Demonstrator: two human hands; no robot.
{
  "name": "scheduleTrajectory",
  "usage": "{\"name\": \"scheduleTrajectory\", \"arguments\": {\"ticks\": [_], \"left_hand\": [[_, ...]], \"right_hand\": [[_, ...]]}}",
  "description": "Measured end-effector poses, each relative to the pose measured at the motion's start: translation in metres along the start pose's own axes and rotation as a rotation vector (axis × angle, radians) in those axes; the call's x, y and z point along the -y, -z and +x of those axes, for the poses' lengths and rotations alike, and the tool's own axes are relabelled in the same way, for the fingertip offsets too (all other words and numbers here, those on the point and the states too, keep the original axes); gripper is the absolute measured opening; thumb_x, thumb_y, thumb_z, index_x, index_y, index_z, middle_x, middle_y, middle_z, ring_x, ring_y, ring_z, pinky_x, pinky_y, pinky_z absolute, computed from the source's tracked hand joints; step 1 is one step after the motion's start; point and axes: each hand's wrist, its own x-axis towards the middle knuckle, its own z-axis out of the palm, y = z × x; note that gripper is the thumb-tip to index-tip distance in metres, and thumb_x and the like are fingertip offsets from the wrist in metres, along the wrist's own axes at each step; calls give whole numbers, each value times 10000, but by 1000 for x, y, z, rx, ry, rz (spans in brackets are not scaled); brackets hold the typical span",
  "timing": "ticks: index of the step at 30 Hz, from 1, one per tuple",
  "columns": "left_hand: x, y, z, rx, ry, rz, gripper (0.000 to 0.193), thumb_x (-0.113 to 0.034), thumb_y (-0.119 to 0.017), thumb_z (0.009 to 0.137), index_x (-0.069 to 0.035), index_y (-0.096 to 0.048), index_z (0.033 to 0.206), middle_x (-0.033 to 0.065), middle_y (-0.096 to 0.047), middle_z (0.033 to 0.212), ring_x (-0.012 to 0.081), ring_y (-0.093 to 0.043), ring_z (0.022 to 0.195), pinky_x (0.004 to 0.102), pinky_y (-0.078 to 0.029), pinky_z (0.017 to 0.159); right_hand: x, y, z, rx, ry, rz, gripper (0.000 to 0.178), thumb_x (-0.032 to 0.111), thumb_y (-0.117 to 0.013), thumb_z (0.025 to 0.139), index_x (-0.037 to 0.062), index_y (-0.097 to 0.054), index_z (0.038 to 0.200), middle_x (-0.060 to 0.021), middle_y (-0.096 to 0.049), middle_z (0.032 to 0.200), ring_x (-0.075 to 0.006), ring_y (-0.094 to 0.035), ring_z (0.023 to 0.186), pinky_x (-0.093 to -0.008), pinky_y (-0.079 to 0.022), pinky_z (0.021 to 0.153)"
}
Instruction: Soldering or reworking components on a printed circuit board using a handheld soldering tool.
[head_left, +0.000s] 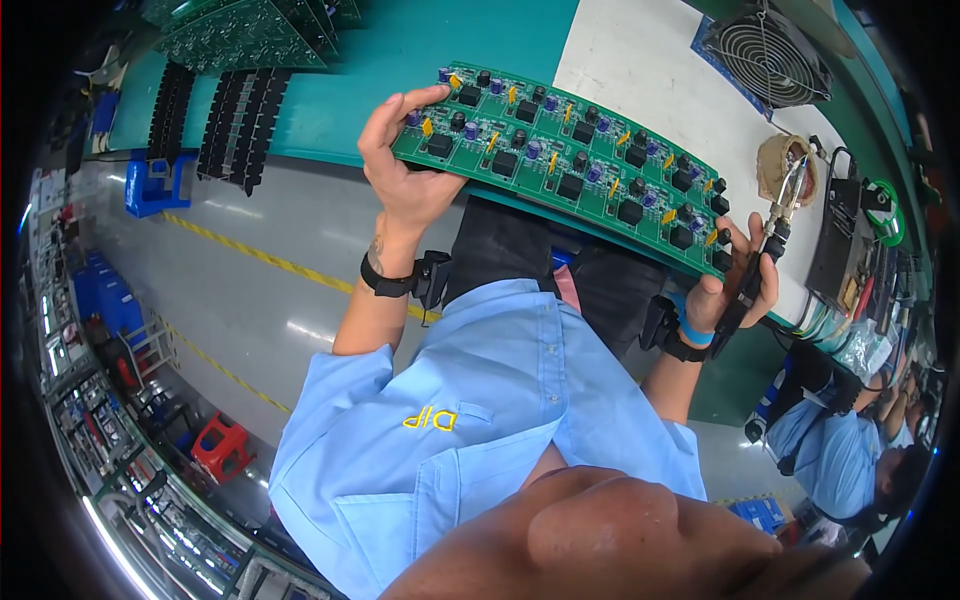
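Note:
A long green circuit board panel (560, 165) is held tilted above the bench's near edge. Rows of black, purple and yellow components stand on its upper face. My left hand (408, 160) grips the panel's left end, with the thumb at its near edge and fingers at its far corner. At the right end, my right hand (740, 275) supports the panel's corner between thumb and fingers. The same hand also holds a slim black-handled tool (752, 270) with a silver pointed end, directed away from me; its exact kind is unclear. Part of the right fingers is hidden behind the panel and tool.
A fan (768, 58) stands at the far right, near a round tan container (778, 170) and a green wire spool (884, 213). Green boards (245, 35) stand upright at the far left, beside black slotted racks (243, 130). A co-worker (840, 440) sits at right.

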Motion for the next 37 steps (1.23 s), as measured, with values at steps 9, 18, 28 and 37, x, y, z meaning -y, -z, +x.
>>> {"name": "scheduleTrajectory", "arguments": {"ticks": [9, 18, 28, 37], "left_hand": [[3, 0, 0, -27, -3, -27, 932, -93, -924, 663, -47, -338, 1386, 211, -643, 1197, 304, -669, 1085, 388, -551, 931], [-1, 13, 6, 66, 93, -156, 927, -67, -901, 687, -42, -339, 1425, 194, -577, 1294, 294, -649, 1129, 388, -534, 973], [12, 58, 75, 383, 380, -74, 291, -14, -688, 895, 1, -671, 1185, 112, -669, 1096, 216, -674, 987, 326, -532, 862], [25, 45, 99, 711, 209, 114, 166, -82, -705, 906, -44, -745, 1063, 75, -701, 991, 186, -656, 881, 304, -519, 781]], "right_hand": [[1, 1, 0, 17, -1, -20, 744, 498, -712, 888, 78, -381, 1405, -368, -516, 1358, -424, -676, 1060, -511, -522, 965], [1, 3, -2, 18, -3, -10, 737, 493, -705, 896, 70, -379, 1403, -374, -513, 1354, -429, -672, 1066, -525, -527, 956], [-1, 2, -1, 12, 16, 41, 743, 462, -731, 886, 58, -379, 1401, -387, -511, 1339, -434, -661, 1093, -530, -522, 964], [-3, 2, 0, 51, 7, 56, 742, 440, -741, 889, 67, -370, 1413, -387, -515, 1329, -435, -652, 1115, -537, -512, 981]]}}
